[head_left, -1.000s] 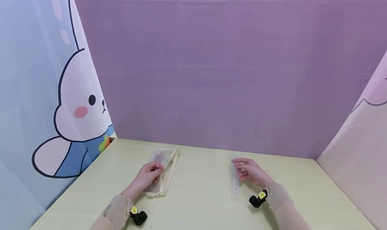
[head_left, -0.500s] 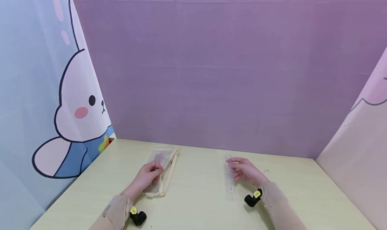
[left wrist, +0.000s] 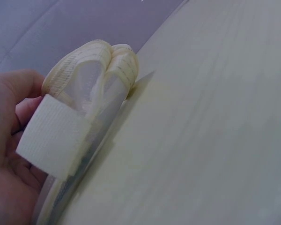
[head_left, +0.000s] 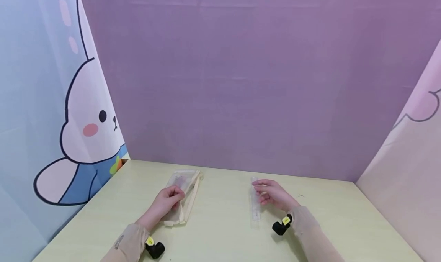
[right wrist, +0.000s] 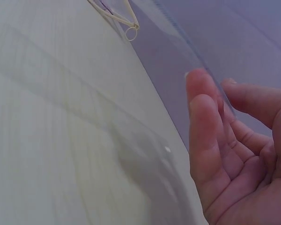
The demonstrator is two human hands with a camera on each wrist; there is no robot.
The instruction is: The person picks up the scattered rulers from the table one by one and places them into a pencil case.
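In the head view a clear pencil pouch (head_left: 188, 174) with cream zipper trim lies on the table at left of centre. My left hand (head_left: 165, 202) pinches its near-side opening edge, and the mouth (left wrist: 91, 77) gapes a little in the left wrist view. Something purple shows through the film. Right of centre, my right hand (head_left: 275, 196) holds a clear ruler (head_left: 255, 212) between thumb and fingertips. Seen from the right wrist, the ruler (right wrist: 180, 44) stands off the tabletop and casts a shadow; the pouch's zipper ring (right wrist: 131, 33) appears beyond it.
The pale wooden table (head_left: 224, 231) ends at a purple cloth backdrop (head_left: 241, 82). A blue curtain (head_left: 31, 101) with a cartoon rabbit borders the left; a pink and white one (head_left: 417, 158) borders the right. Small dark marks (head_left: 301, 195) lie beyond the right wrist.
My right hand has moved left with the ruler, nearer the pouch. The left hand keeps its grip on the pouch edge, and the head view has shifted slightly.
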